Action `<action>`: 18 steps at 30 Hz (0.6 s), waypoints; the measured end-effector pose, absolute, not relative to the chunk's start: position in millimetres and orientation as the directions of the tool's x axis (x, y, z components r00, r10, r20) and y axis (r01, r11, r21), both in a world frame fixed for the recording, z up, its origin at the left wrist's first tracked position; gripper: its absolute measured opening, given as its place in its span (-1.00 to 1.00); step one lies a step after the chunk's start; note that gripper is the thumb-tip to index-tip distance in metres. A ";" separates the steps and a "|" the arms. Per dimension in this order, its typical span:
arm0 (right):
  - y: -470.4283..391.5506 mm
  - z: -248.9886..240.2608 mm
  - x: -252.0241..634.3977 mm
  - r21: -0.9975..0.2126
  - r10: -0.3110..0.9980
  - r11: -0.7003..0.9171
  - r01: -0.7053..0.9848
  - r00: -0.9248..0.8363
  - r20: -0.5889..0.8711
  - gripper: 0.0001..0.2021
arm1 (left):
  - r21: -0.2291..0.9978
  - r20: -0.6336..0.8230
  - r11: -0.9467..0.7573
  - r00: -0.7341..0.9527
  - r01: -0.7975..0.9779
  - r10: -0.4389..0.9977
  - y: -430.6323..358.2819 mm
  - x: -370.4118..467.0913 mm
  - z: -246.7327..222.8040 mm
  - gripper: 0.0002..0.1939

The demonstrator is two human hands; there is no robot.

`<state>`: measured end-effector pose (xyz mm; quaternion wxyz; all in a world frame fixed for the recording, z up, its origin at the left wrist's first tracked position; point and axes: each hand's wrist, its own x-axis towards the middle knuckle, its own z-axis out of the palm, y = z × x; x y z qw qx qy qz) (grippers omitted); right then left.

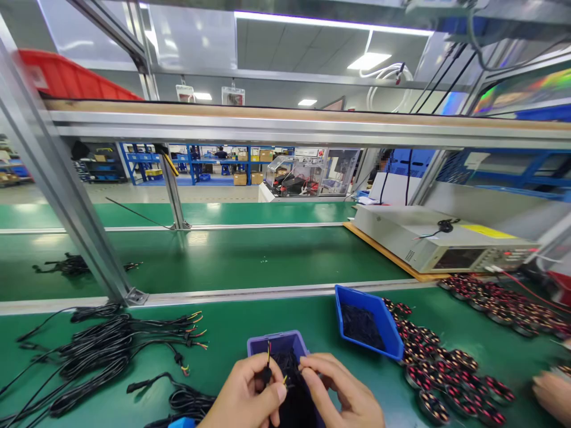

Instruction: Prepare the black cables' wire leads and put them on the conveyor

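My left hand (252,389) is closed on the end of a black cable (266,374), where thin yellow and red wires stick out past the fingers. Close beside it, my right hand (341,389) pinches thumb and forefinger together near the wire tips; whatever lies between them is too small to make out. Both hands are over a purple bin (274,340) holding a heap of small black pieces (288,362). To the left lie bundled black cables (104,351) with coloured wire ends, and another coiled cable (191,399) rests nearer my left hand.
Beyond my right hand sits a blue bin (392,333) with black pieces. Several copper-wound rings (446,368) cover the right side of the green table (250,312). Another person's hand (553,389) reaches in at the right edge. A grey instrument (441,232) stands behind; a metal post (84,196) rises left.
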<state>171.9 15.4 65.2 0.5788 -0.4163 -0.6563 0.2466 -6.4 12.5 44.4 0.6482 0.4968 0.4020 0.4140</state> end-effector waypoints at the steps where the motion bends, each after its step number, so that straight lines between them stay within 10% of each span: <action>1: 15.0 65.9 172.1 -0.802 0.830 0.537 0.261 0.003 0.557 -0.72 | 0.978 -0.112 0.162 0.332 -0.128 0.936 12.0 -6.5 45.0 -0.51; 18: 21.3 69.3 177.0 -0.790 0.800 0.585 0.184 -0.288 0.526 -0.81 | 0.987 -0.001 0.055 0.334 -0.152 0.943 16.2 -7.7 28.7 -0.53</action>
